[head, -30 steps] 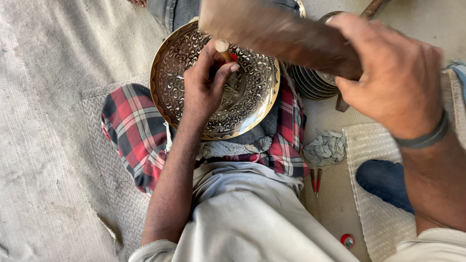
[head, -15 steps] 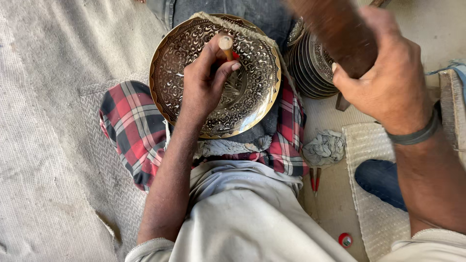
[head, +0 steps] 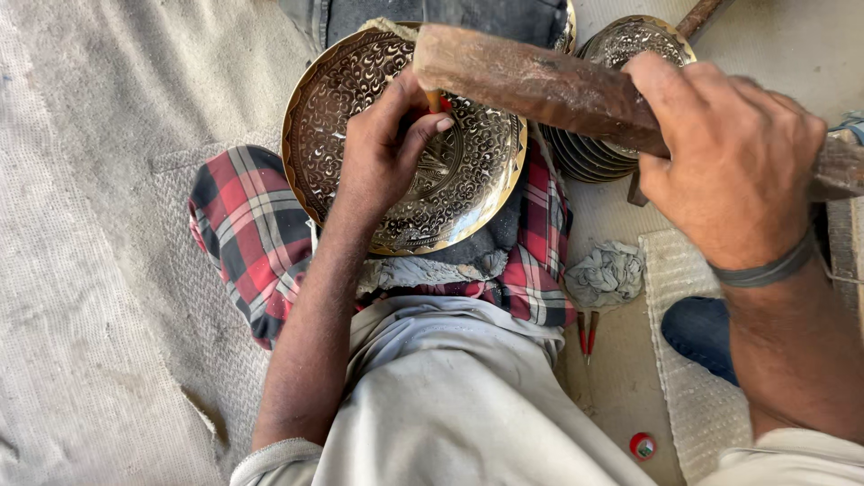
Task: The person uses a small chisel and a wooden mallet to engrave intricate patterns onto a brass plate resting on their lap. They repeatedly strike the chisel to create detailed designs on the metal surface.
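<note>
We are in the middle of chasing the pattern into the brass plate [head: 360, 117], which lies tilted on a red checked cloth [head: 247, 234] over our lap, its far rim just under a dark trouser leg at the top of the view. Our left hand [head: 382, 153] rests on the plate's face, fingers pinched closed around a small punch [head: 435, 97] that stands nearly upright with its tip on the ornament near the centre. Our right hand [head: 729, 166] is wrapped tight around a heavy wooden mallet [head: 531, 81], whose worn head hangs just above the punch's top, apart from it or barely so.

We judge this a striking step: the blow calls for the punch to stay steady on its line and the mallet to fall squarely on its end.

A stack of finished plates [head: 630, 54] sits just right of the work, a crumpled rag [head: 607, 274] near it on the floor.
</note>
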